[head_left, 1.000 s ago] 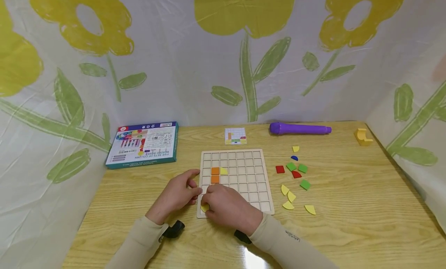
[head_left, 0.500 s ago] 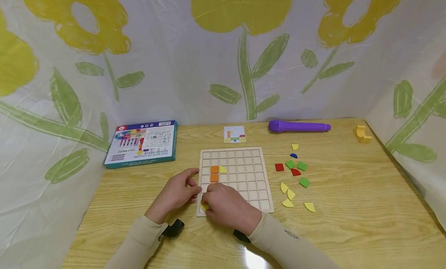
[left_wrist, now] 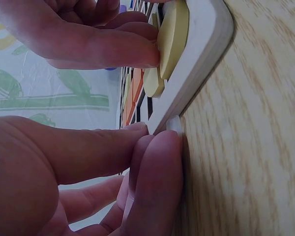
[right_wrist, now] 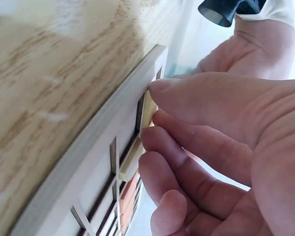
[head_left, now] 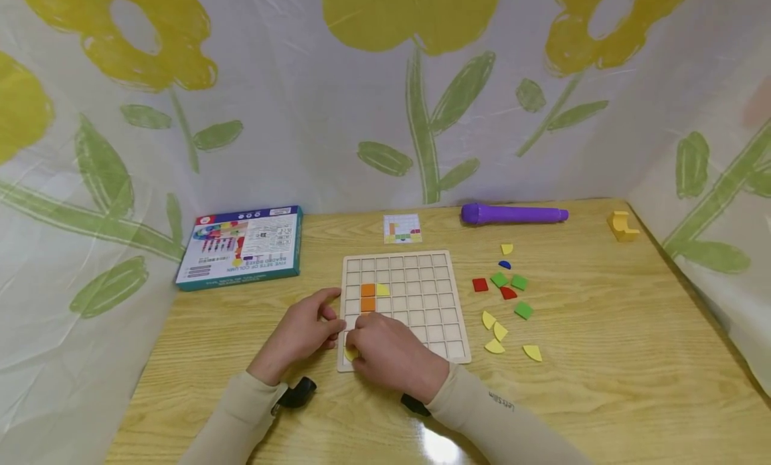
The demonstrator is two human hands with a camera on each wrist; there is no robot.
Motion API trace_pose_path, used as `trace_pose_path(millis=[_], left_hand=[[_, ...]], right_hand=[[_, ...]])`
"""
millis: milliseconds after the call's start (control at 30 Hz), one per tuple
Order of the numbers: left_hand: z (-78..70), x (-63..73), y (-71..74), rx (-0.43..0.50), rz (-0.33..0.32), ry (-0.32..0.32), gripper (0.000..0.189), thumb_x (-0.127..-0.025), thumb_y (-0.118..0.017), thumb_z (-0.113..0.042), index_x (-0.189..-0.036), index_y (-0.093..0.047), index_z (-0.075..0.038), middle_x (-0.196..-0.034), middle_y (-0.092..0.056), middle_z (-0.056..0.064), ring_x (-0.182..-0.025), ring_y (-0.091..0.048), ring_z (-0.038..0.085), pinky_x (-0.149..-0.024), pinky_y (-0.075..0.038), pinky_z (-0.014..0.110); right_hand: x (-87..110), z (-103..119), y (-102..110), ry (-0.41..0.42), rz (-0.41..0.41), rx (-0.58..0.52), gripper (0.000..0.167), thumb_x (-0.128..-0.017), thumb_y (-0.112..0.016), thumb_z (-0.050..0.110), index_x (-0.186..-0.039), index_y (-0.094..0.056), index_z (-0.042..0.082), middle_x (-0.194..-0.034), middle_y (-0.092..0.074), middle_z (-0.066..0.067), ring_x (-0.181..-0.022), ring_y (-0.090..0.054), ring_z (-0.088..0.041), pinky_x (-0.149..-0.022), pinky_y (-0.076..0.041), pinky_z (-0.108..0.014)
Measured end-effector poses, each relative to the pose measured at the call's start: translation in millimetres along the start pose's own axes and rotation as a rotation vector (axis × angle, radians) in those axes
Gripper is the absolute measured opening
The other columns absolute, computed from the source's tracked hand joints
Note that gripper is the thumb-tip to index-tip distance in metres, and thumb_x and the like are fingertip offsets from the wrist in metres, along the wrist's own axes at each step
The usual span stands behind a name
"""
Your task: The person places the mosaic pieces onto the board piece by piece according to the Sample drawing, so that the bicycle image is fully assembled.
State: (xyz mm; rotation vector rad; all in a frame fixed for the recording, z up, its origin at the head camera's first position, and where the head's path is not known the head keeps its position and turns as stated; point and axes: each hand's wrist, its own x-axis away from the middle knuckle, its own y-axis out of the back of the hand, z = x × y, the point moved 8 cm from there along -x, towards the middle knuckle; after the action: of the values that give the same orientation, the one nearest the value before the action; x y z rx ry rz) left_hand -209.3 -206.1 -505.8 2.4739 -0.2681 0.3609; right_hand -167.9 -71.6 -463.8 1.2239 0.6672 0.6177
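Note:
A wooden grid board (head_left: pixel 415 302) lies in front of me. My left hand (head_left: pixel 299 332) pinches its left edge between thumb and fingers. Over the near left corner, my right hand (head_left: pixel 394 352) pinches a yellow quarter-circle tile (left_wrist: pixel 175 42), tilted in the left wrist view. A second yellow tile (left_wrist: pixel 154 82) sits beside it, mostly hidden by the right hand in the head view. Two orange square tiles (head_left: pixel 368 290) lie in one column of the board, with a yellow quarter-circle tile (head_left: pixel 382 290) right of the upper one.
Right of the board lie several loose tiles: yellow quarter-circles (head_left: pixel 533 352), green squares (head_left: pixel 523 310), a red square (head_left: pixel 480 285), a blue half-circle (head_left: pixel 504 265). Behind it are a pattern card (head_left: pixel 403 228) and a purple microphone-shaped stick (head_left: pixel 515 214). A box (head_left: pixel 241 247) lies at left, a yellow holder (head_left: pixel 622 226) at right.
The head view has shifted slightly, so the whole scene sits a little higher and further left. Both hands keep their places at the board.

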Motion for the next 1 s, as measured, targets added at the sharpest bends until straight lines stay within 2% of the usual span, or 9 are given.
trace_pose_path(millis=[133, 267, 433, 767, 1000], left_hand=[[0.8, -0.7, -0.8, -0.005, 0.002, 0.022, 0.063, -0.102, -0.075, -0.012, -0.160, -0.050, -0.014, -0.105, -0.065, 0.010, -0.071, -0.066, 0.018, -0.066, -0.058, 0.028], [2.4, -0.6, -3.3, -0.001, 0.009, 0.046, 0.064, -0.102, -0.075, -0.012, -0.160, -0.050, -0.015, -0.106, -0.064, 0.010, -0.072, -0.066, 0.018, -0.065, -0.057, 0.028], [2.9, -1.5, -3.6, 0.006, 0.005, 0.057, 0.065, -0.102, -0.075, -0.012, -0.161, -0.049, -0.016, -0.109, -0.063, 0.010, -0.073, -0.065, 0.019, -0.065, -0.058, 0.029], [4.8, -0.2, -3.3, 0.001, 0.005, 0.058, 0.065, -0.102, -0.075, -0.012, -0.161, -0.048, -0.017, -0.109, -0.064, 0.010, -0.073, -0.065, 0.019, -0.066, -0.058, 0.029], [1.2, -0.4, -3.5, 0.001, 0.007, 0.045, 0.065, -0.102, -0.075, -0.011, -0.161, -0.048, -0.015, -0.109, -0.065, 0.011, -0.074, -0.065, 0.019, -0.065, -0.059, 0.030]], right_hand=[[4.0, -5.9, 8.7, -0.018, -0.012, -0.036, 0.008, -0.087, -0.080, 0.013, -0.084, -0.078, 0.020, -0.079, -0.059, 0.008, -0.074, -0.052, -0.008, -0.062, -0.042, -0.019], [19.8, -23.4, 19.8, -0.069, -0.026, -0.093, 0.006, -0.088, -0.080, 0.014, -0.092, -0.083, 0.017, -0.087, -0.069, 0.006, -0.080, -0.059, -0.010, -0.067, -0.052, -0.021], [55.2, -57.4, 31.3, -0.128, -0.039, -0.127, 0.009, -0.091, -0.082, 0.017, -0.099, -0.084, 0.015, -0.095, -0.074, 0.004, -0.088, -0.064, -0.013, -0.078, -0.058, -0.027], [137.4, -120.8, 57.5, -0.301, -0.058, -0.134, 0.017, -0.089, -0.089, 0.018, -0.104, -0.083, 0.014, -0.100, -0.073, 0.005, -0.094, -0.067, -0.011, -0.084, -0.061, -0.034], [167.0, -148.8, 72.6, -0.377, -0.087, -0.097, 0.018, -0.089, -0.089, 0.017, -0.105, -0.082, 0.013, -0.104, -0.075, 0.003, -0.095, -0.070, -0.014, -0.085, -0.063, -0.038]])
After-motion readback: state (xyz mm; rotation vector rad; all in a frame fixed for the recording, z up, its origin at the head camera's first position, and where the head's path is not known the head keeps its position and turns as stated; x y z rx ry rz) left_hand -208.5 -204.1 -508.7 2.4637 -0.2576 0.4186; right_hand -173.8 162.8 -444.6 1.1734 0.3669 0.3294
